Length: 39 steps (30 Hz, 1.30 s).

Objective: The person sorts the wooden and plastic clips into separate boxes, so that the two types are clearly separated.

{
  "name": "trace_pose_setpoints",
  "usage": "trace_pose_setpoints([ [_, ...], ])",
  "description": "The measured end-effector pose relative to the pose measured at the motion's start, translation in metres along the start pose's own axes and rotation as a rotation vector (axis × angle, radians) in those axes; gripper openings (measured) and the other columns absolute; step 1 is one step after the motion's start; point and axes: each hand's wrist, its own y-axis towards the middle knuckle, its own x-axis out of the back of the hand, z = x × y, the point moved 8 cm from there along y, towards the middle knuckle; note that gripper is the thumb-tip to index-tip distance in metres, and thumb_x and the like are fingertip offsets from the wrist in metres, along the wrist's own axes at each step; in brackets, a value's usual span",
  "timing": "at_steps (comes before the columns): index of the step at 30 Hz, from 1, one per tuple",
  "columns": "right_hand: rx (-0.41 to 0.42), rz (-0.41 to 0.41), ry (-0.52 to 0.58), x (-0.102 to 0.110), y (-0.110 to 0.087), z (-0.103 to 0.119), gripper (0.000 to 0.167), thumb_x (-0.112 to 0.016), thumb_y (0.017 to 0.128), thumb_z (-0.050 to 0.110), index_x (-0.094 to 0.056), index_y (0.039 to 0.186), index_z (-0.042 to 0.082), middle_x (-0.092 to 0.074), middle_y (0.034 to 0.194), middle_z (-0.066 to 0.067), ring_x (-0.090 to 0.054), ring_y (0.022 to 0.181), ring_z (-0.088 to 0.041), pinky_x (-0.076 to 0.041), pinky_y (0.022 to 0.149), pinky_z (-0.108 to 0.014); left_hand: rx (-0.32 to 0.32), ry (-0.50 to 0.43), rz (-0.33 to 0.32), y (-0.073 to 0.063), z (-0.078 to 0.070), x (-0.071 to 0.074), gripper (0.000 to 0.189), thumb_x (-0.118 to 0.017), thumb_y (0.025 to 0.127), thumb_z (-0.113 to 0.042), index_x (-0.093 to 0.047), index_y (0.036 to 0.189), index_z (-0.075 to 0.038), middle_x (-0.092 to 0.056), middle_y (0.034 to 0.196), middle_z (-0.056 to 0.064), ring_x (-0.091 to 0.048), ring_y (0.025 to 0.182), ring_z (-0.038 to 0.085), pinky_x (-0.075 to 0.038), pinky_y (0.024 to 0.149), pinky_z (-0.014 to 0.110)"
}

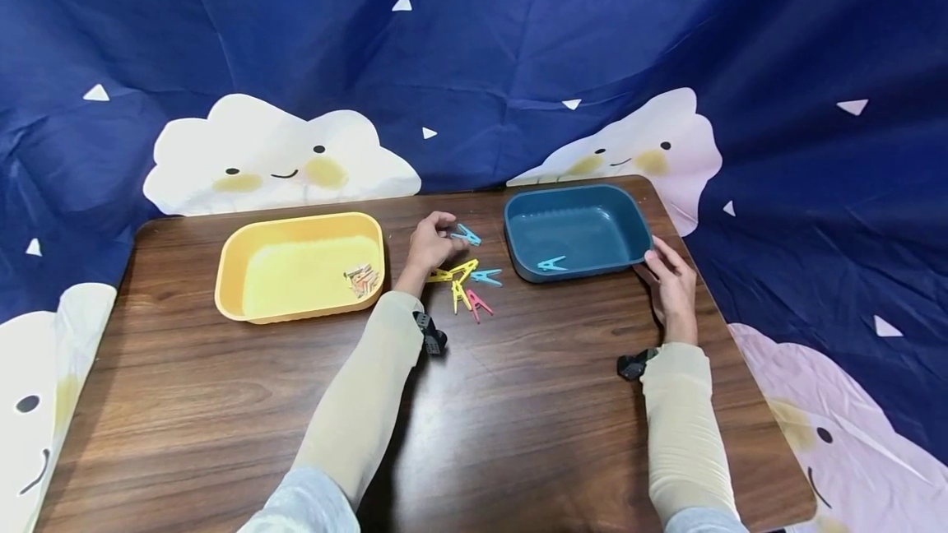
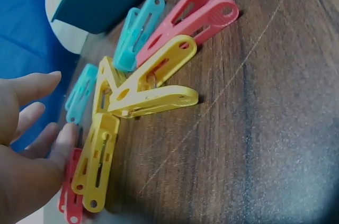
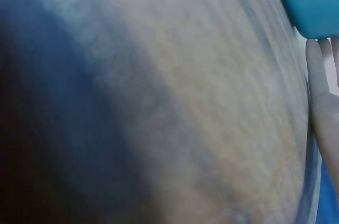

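Observation:
My left hand [image 1: 432,243] hovers at the pile of plastic clothespins, its fingers spread. In the left wrist view its fingertips [image 2: 66,134] are right by a light blue clothespin [image 2: 82,94] and a red clothespin [image 2: 73,197]. Beside them lie several yellow clothespins [image 2: 153,99], a pink clothespin [image 2: 198,12] and another light blue clothespin [image 2: 139,33]. My right hand [image 1: 672,282] touches the near right corner of the teal bin [image 1: 585,273], with fairly straight fingers [image 3: 318,68] against its outside. One light blue clothespin [image 1: 551,264] lies inside that bin.
A yellow bin [image 1: 296,224] stands on the left of the brown wooden table [image 1: 518,401], with several small wood-coloured clothespins [image 1: 361,280] in its right corner. Behind the table hangs a dark blue cloth [image 1: 459,39] with white clouds.

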Motion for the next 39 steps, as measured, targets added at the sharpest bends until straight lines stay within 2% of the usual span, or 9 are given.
trace_pose_setpoints([
  [4, 0.004, -0.007, 0.011, 0.000, 0.000, 0.000, 0.041, -0.068, 0.093, -0.005, -0.061, 0.133, -0.007, -0.059, 0.103, -0.011, -0.062, 0.098, -0.019, -0.058, 0.086, -0.031, -0.004, 0.036, 0.032, 0.005, -0.001, -0.004, 0.050, -0.079, 0.085, -0.004, -0.060, 0.131, -0.002, -0.059, 0.129, 0.016, -0.054, 0.103, 0.026, -0.048, 0.089, 0.037],
  [11, 0.001, -0.012, 0.015, 0.000, 0.000, 0.001, 0.041, -0.069, 0.093, -0.005, -0.062, 0.133, -0.007, -0.059, 0.104, -0.011, -0.062, 0.099, -0.020, -0.057, 0.088, -0.032, -0.025, 0.205, 0.074, 0.011, -0.007, -0.009, 0.054, -0.076, 0.088, -0.004, -0.057, 0.139, -0.005, -0.059, 0.126, 0.016, -0.056, 0.113, 0.030, -0.047, 0.099, 0.042],
  [16, 0.015, 0.004, 0.027, -0.003, 0.001, 0.002, 0.041, -0.069, 0.092, -0.005, -0.061, 0.133, -0.008, -0.061, 0.102, -0.010, -0.064, 0.096, -0.018, -0.058, 0.086, -0.031, 0.008, 0.259, 0.104, 0.012, -0.004, -0.011, 0.055, -0.075, 0.090, -0.004, -0.057, 0.142, -0.007, -0.062, 0.114, 0.013, -0.056, 0.101, 0.027, -0.047, 0.092, 0.041],
  [20, 0.008, -0.009, 0.012, -0.001, 0.000, 0.001, 0.040, -0.069, 0.093, -0.006, -0.062, 0.132, -0.007, -0.061, 0.102, -0.011, -0.063, 0.096, -0.020, -0.058, 0.086, -0.031, 0.019, 0.301, 0.108, 0.012, -0.002, -0.012, 0.048, -0.076, 0.090, -0.005, -0.062, 0.136, -0.007, -0.061, 0.104, 0.009, -0.053, 0.091, 0.025, -0.046, 0.087, 0.040],
  [28, -0.028, -0.013, -0.015, 0.001, -0.003, -0.002, 0.041, -0.069, 0.093, -0.004, -0.063, 0.133, -0.004, -0.064, 0.108, -0.010, -0.065, 0.101, -0.019, -0.057, 0.089, -0.033, 0.032, 0.292, 0.072, 0.008, 0.003, -0.011, 0.027, -0.074, 0.090, -0.001, -0.068, 0.115, -0.007, -0.064, 0.098, 0.008, -0.058, 0.091, 0.026, -0.050, 0.085, 0.041],
  [33, -0.014, -0.016, 0.009, 0.000, -0.002, -0.001, 0.038, -0.067, 0.093, -0.006, -0.064, 0.131, -0.005, -0.060, 0.104, -0.011, -0.063, 0.098, -0.020, -0.058, 0.087, -0.032, 0.008, 0.264, 0.075, 0.010, 0.004, -0.011, 0.026, -0.074, 0.088, 0.002, -0.068, 0.113, -0.005, -0.067, 0.098, 0.010, -0.062, 0.093, 0.027, -0.052, 0.086, 0.040],
  [39, -0.016, -0.031, 0.034, 0.001, 0.000, 0.000, 0.038, -0.066, 0.094, -0.008, -0.063, 0.132, -0.007, -0.059, 0.103, -0.012, -0.063, 0.097, -0.020, -0.058, 0.087, -0.031, 0.009, 0.228, 0.091, 0.011, 0.003, -0.009, 0.026, -0.074, 0.088, 0.002, -0.067, 0.112, -0.005, -0.068, 0.097, 0.010, -0.063, 0.092, 0.027, -0.052, 0.086, 0.040],
])
